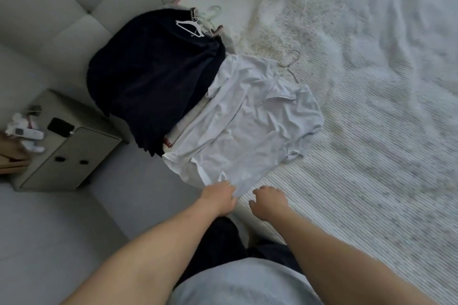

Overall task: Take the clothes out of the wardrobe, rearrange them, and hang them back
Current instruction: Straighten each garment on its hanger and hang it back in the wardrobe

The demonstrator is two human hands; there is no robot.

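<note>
Two hands reach the white shirt (257, 116): left hand (219, 197) pinches its hem, right hand (269, 202) hovers loosely curled.

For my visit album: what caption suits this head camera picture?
Left hand holds the hem of a white shirt spread on the bed; right hand hovers beside it.

Bedside inventory, counted by kind.
Hands: two, the left hand (219, 197) and the right hand (269, 202). Pale shirt (255, 121): one, spread flat on the bed (347, 181). Dark garments (153, 82): one heap, the number of pieces in it not countable. Hangers: one white hanger (190, 28) on the heap, one wire hanger (291, 60) by the shirt, more pale ones behind, uncounted. Nightstand (71, 141): one. Dark phone-like slab (60, 126): one.
</note>
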